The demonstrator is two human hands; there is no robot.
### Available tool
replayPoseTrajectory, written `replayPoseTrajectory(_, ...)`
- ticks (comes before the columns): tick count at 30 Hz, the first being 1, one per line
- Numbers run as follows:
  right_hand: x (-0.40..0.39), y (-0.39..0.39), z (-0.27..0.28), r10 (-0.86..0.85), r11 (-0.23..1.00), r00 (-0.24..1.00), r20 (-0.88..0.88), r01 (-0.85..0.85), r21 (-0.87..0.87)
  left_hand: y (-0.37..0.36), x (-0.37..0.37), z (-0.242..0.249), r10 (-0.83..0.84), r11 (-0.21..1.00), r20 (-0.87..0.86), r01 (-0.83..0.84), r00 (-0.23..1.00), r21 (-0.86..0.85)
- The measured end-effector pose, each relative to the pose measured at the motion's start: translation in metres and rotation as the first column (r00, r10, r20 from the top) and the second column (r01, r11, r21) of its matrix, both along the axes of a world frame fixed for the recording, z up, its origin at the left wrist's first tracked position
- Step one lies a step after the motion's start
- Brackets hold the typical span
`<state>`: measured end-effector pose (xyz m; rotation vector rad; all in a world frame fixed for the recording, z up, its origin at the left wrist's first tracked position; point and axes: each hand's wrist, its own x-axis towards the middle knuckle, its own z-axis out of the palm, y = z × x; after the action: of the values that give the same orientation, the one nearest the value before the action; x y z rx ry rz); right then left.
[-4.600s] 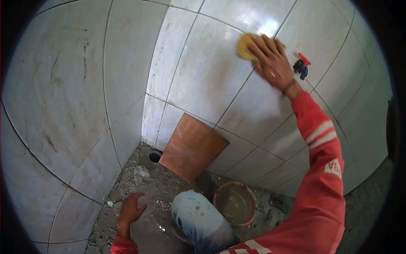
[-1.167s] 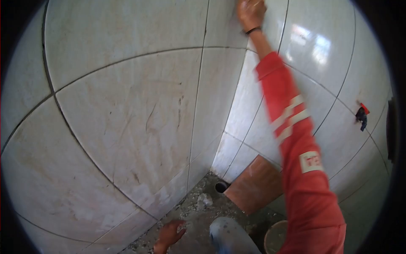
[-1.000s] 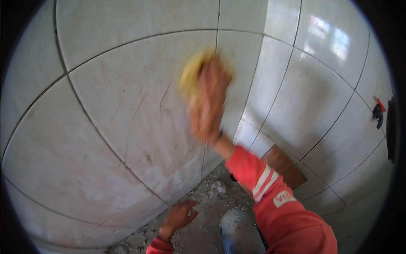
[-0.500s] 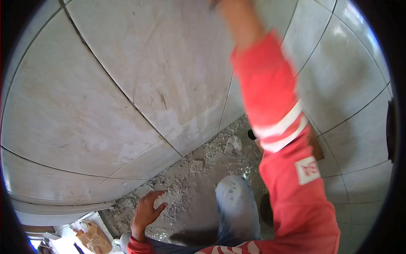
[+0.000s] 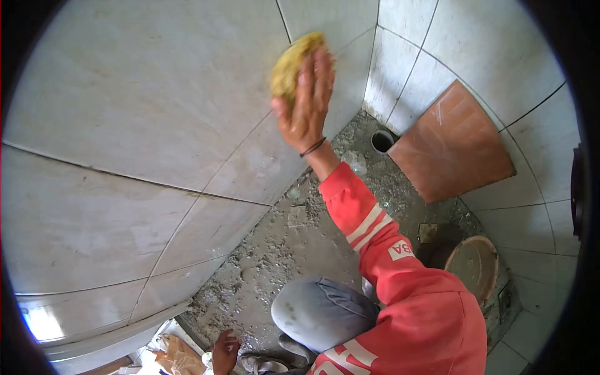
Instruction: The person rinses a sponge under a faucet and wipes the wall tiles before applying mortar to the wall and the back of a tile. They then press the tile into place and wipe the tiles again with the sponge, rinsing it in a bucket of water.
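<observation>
A yellow sponge point(image 5: 289, 72) is pressed flat against the tiled wall point(image 5: 162, 94) under my right hand point(image 5: 307, 103). The fingers stretch along its side and back, and a dark band circles the wrist. Part of the sponge is hidden by the fingers. Low in the view, my left hand point(image 5: 225, 353) hangs near my knee, above the wet floor point(image 5: 319, 247). It holds nothing that I can see, and its fingers are loosely bent and apart.
An orange-brown tile point(image 5: 453, 147) leans against the right-hand wall. Beside it, a dark pipe opening point(image 5: 382, 142) sticks out of the rubble-strewn floor. A round basin point(image 5: 490, 265) stands at my right elbow. Brown paper packaging point(image 5: 178, 356) lies at the bottom left.
My view has swung to the right, bringing the orange-brown tile and basin into sight. My right hand, previously blurred at the top edge, is now lower with the sponge visible. My left hand sits lower.
</observation>
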<state>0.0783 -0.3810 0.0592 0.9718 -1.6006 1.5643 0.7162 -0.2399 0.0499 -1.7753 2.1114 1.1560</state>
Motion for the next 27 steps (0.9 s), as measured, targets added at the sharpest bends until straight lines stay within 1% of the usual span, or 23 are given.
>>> replayPoseTrajectory(1,-0.015,-0.004,-0.014,-0.055,0.998,0.997,0.053,0.057,-0.038,0.007,0.013,0.001,0.086,0.996,0.011,-0.086,0.996,0.014)
replayPoseTrajectory(2,-0.025,-0.004,-0.028,-0.064,0.997,0.996,0.058,0.066,-0.033,0.012,0.025,0.001,0.077,0.997,0.017,-0.077,0.997,0.018)
replayPoseTrajectory(4,-0.047,-0.005,-0.056,-0.122,0.972,0.910,0.395,0.190,-0.139,0.020,0.040,0.003,-0.002,1.000,-0.018,0.002,1.000,0.008)
replayPoseTrajectory(6,-0.099,-0.010,-0.119,-0.159,0.938,0.725,0.670,0.323,-0.127,0.024,0.040,0.001,-0.066,0.997,-0.034,0.065,0.997,-0.043)
replayPoseTrajectory(7,-0.123,0.006,-0.111,-0.164,0.937,0.733,0.660,0.325,-0.129,0.024,0.026,0.012,-0.071,0.997,-0.006,0.071,0.997,-0.025)
replayPoseTrajectory(8,-0.146,0.025,-0.098,0.103,0.968,0.516,0.851,0.146,-0.205,0.023,0.015,0.021,-0.078,0.997,0.022,0.078,0.997,-0.007)
replayPoseTrajectory(9,-0.162,0.038,-0.082,0.324,0.944,0.200,0.925,-0.006,-0.329,0.023,0.007,0.023,-0.057,0.998,-0.003,0.057,0.998,-0.005)
replayPoseTrajectory(10,-0.163,0.041,-0.062,0.209,0.969,0.501,0.840,0.009,-0.246,0.021,0.001,0.022,-0.062,0.998,-0.011,0.062,0.998,-0.003)
replayPoseTrajectory(11,-0.157,0.041,-0.037,0.076,0.985,0.745,0.662,0.049,-0.168,0.018,-0.004,0.020,-0.058,0.998,-0.043,0.058,0.997,0.008)
replayPoseTrajectory(12,-0.142,0.046,0.001,-0.033,0.984,0.935,0.353,0.092,-0.152,0.015,-0.007,0.019,-0.050,0.998,-0.070,0.052,0.996,0.022)
replayPoseTrajectory(13,-0.129,0.048,0.031,0.000,0.980,0.992,0.130,0.026,-0.196,0.009,0.003,0.005,-0.157,0.987,-0.088,0.158,0.984,0.008)
replayPoseTrajectory(14,-0.126,0.043,0.025,-0.002,0.980,0.991,0.133,0.028,-0.198,0.007,-0.006,0.010,-0.159,0.987,-0.084,0.160,0.984,0.006)
replayPoseTrajectory(15,-0.124,0.039,0.011,-0.138,0.978,0.986,0.096,0.150,-0.142,0.004,-0.023,0.024,-0.125,0.991,-0.003,0.125,0.992,0.043)
replayPoseTrajectory(16,-0.128,0.034,-0.006,-0.270,0.957,0.962,0.045,0.273,-0.099,0.001,-0.036,0.034,-0.094,0.994,0.072,0.089,0.993,0.067)
replayPoseTrajectory(17,-0.143,0.020,-0.058,-0.355,0.926,0.916,0.185,0.372,-0.061,0.001,-0.041,0.035,-0.097,0.994,0.065,0.094,0.993,0.051)
replayPoseTrajectory(18,-0.150,0.019,-0.103,-0.317,0.943,0.864,0.393,0.332,0.031,0.002,-0.045,0.034,-0.093,0.996,0.068,0.094,0.993,-0.009)
replayPoseTrajectory(19,-0.146,0.021,-0.123,-0.346,0.937,0.811,0.472,0.326,0.127,0.003,-0.043,0.038,-0.087,0.994,0.084,0.093,0.993,-0.065)
replayPoseTrajectory(21,-0.156,0.014,-0.111,-0.312,0.948,0.777,0.547,0.293,0.124,-0.009,-0.049,0.028,-0.075,0.993,0.043,0.079,0.996,-0.084)
replayPoseTrajectory(22,-0.152,0.022,-0.114,-0.300,0.953,0.724,0.621,0.260,0.157,-0.001,-0.043,0.032,-0.069,0.995,0.018,0.070,0.997,-0.068)
replayPoseTrajectory(23,-0.165,0.017,-0.115,-0.323,0.946,0.622,0.713,0.235,0.223,0.001,-0.059,0.041,-0.077,0.993,0.020,0.079,0.997,-0.083)
replayPoseTrajectory(24,-0.175,0.009,-0.107,-0.317,0.948,0.628,0.711,0.226,0.223,0.000,-0.068,0.044,-0.067,0.994,0.017,0.068,0.998,-0.083)
replayPoseTrajectory(26,-0.173,-0.006,-0.099,-0.140,0.947,0.208,0.968,0.314,0.070,0.002,-0.067,0.055,-0.190,0.965,0.086,0.202,0.978,-0.167)
replayPoseTrajectory(27,-0.171,-0.014,-0.097,-0.098,0.941,0.100,0.990,0.332,0.060,0.002,-0.075,0.062,-0.172,0.968,0.085,0.185,0.981,-0.172)
